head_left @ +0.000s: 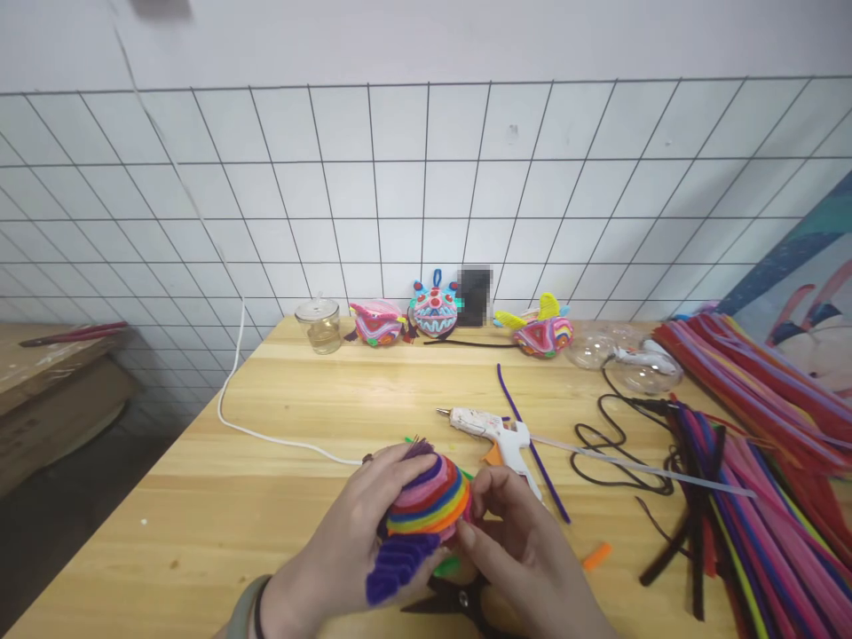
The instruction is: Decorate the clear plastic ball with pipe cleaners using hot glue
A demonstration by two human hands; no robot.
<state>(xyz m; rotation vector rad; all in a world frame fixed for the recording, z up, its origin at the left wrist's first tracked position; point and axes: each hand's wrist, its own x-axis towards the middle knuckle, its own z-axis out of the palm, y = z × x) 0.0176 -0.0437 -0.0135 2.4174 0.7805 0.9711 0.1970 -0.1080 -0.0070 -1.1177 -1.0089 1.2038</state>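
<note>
A rainbow-striped pipe-cleaner ornament (432, 497), rounded and with a purple ridged fin at its lower left, is held above the table. My left hand (359, 519) wraps round its left side. At its right edge, my right hand (516, 541) has thumb and fingers bent in a pinch; what lies between the fingertips is hidden. Black-handled scissors (459, 599) lie under the hands, partly covered. Just beyond my right hand rests a white hot glue gun (496, 430) with an orange trigger, a long glue stick reaching out behind it.
Finished fuzzy ornaments (436, 306) line the back by a glass cup (319, 324) and clear plastic shells (592, 346). Bundles of coloured pipe cleaners (759, 524) fill the right side. A purple pipe cleaner (549, 484), an orange scrap (597, 556) and a black cord (603, 435) lie nearby.
</note>
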